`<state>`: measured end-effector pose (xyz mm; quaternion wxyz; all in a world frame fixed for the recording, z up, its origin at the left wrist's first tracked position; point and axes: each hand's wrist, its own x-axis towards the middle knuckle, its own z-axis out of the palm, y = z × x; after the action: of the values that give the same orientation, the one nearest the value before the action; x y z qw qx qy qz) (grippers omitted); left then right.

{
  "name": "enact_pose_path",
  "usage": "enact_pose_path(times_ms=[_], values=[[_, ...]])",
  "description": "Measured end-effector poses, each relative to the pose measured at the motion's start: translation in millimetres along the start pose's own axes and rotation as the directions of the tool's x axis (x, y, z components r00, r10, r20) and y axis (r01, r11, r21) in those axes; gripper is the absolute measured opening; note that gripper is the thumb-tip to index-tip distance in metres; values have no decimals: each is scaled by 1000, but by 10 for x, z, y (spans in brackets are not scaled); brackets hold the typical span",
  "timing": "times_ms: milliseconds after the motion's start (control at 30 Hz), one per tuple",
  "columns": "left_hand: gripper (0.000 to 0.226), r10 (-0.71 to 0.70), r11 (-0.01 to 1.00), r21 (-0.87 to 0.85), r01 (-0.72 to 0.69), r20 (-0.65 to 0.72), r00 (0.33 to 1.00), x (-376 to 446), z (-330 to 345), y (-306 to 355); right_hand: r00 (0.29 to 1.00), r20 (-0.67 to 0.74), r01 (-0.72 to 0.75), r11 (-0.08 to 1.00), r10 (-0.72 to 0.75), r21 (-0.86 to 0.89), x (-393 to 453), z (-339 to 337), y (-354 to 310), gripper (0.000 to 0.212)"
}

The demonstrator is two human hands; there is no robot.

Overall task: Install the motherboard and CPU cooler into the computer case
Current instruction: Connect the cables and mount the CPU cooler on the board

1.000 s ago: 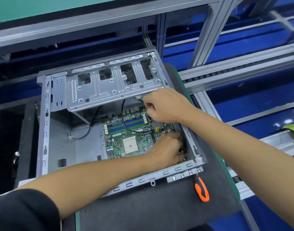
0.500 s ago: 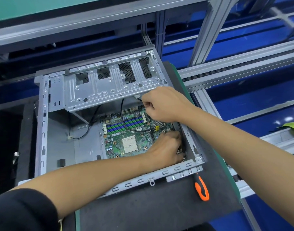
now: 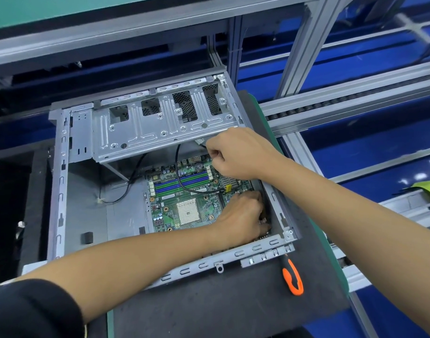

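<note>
Little had shifted since the earlier frames: the left hand (image 3: 243, 215) stayed curled at the right edge of the motherboard (image 3: 184, 191) lying inside the computer case (image 3: 60, 181), its grasp hidden. Fingers of the right hand (image 3: 238, 154) pinched a black cable (image 3: 182, 181).

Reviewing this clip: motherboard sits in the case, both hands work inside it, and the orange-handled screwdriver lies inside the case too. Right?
Not quite. The head view shows the screwdriver lying outside the case, on the dark mat beside its near corner. The motherboard and both hands are inside.
</note>
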<state>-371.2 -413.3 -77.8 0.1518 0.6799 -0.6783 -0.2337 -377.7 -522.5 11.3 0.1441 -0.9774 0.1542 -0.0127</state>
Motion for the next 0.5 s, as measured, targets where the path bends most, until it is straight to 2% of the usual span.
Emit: enact_pose_path(times_ms=[200, 500], values=[[23, -28, 999, -32, 27, -33, 999, 1, -12, 29, 1000, 9, -9, 1000, 9, 13, 7, 5, 5, 10], [25, -13, 1000, -16, 13, -7, 1000, 0, 10, 24, 1000, 14, -7, 1000, 7, 1, 9, -10, 1, 10]])
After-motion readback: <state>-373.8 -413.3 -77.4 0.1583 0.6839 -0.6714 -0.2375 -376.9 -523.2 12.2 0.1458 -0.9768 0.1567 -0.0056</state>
